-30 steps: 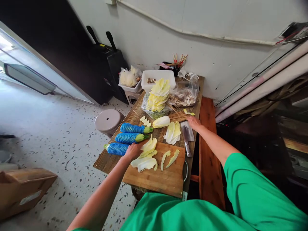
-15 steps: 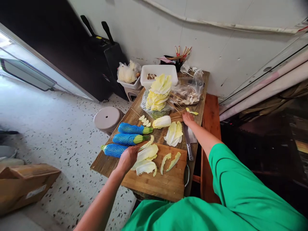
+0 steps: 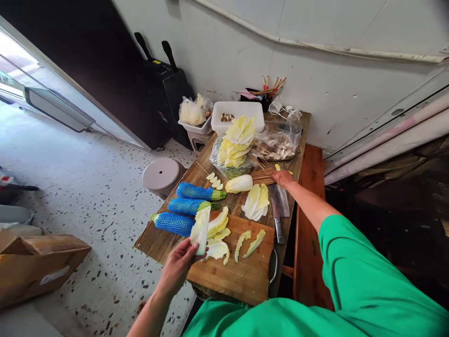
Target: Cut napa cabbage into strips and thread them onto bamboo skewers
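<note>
A pale napa cabbage leaf (image 3: 201,229) is pinched in my left hand (image 3: 178,263), raised above the left side of the wooden cutting board (image 3: 242,278). More cabbage leaves (image 3: 218,225) lie on the board behind it, with two narrow leaf strips (image 3: 253,245) to their right. My right hand (image 3: 282,178) reaches across the table, its fingers closed at the right end of a bundle of bamboo skewers (image 3: 261,176); the fingertips are partly hidden. Below that hand lies a cleaver (image 3: 279,203), beside a stack of cabbage leaves (image 3: 256,202) and a small cabbage head (image 3: 239,184).
Several zucchini in blue foam nets (image 3: 173,224) line the table's left side, near white slices (image 3: 215,180). Behind are bagged cabbage leaves (image 3: 234,145), a bag of mushrooms (image 3: 278,145) and a white tub (image 3: 237,110). A round stool (image 3: 162,175) stands left, a bench (image 3: 310,234) right.
My left hand has lifted a cabbage leaf off the pile and turned it upright. My right hand stays at the skewers. The whole view has shifted slightly.
</note>
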Demonstrator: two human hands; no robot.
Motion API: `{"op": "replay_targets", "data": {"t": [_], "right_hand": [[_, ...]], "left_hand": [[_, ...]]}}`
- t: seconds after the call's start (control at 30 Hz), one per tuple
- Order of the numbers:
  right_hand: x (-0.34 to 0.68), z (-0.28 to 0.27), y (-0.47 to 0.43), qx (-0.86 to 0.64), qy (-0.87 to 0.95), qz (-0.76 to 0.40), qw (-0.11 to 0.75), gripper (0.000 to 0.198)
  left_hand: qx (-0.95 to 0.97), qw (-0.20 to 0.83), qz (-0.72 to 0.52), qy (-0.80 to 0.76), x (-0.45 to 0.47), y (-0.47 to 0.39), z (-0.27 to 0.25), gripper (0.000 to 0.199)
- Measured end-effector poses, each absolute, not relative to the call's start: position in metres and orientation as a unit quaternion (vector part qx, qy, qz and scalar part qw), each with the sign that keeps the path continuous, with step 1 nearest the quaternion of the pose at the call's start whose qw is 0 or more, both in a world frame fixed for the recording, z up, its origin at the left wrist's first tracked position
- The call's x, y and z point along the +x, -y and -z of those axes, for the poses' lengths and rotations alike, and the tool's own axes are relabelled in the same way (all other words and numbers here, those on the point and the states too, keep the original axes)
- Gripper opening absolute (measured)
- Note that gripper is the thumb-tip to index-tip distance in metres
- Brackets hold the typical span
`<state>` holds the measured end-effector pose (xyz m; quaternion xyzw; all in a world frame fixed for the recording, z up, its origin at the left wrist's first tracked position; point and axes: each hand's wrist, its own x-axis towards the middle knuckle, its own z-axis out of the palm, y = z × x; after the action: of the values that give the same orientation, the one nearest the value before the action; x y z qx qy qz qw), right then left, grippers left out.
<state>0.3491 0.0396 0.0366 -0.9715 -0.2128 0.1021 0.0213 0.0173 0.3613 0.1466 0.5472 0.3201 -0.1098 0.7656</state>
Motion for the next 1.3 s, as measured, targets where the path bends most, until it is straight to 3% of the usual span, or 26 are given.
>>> {"op": "replay_targets", "data": {"t": [0.13, 0.23, 0.37, 0.7, 0.9, 1.3], "right_hand": [[0.319, -0.049, -0.02, -0.972, 0.207, -0.099, 0.049, 0.03], [0.275, -0.063, -0.001, -0.979, 0.172, -0.076, 0.078, 0.016], [0.195, -0.08, 0.009, -0.984, 0.096, -0.048, 0.142, 0.026], [-0.038, -0.105, -0.086, -0.928, 0.009, -0.043, 0.369, 0.031], [-0.086, -0.112, -0.117, -0.792, 0.018, -0.18, 0.584, 0.028], [-0.076, -0.132, -0.14, -0.751, 0.037, -0.325, 0.573, 0.011]], "left_hand": [[0.461, 0.813, 0.095, -0.343, 0.015, -0.347, -0.151, 0.04], [0.431, 0.837, 0.099, -0.323, 0.015, -0.337, -0.152, 0.036], [0.419, 0.855, 0.097, -0.29, 0.014, -0.325, -0.155, 0.032], [0.358, 0.891, 0.131, -0.247, -0.005, -0.333, -0.173, 0.025], [0.325, 0.906, 0.128, -0.241, -0.027, -0.347, -0.181, 0.025], [0.296, 0.925, 0.108, -0.213, -0.059, -0.343, -0.202, 0.016]]}}
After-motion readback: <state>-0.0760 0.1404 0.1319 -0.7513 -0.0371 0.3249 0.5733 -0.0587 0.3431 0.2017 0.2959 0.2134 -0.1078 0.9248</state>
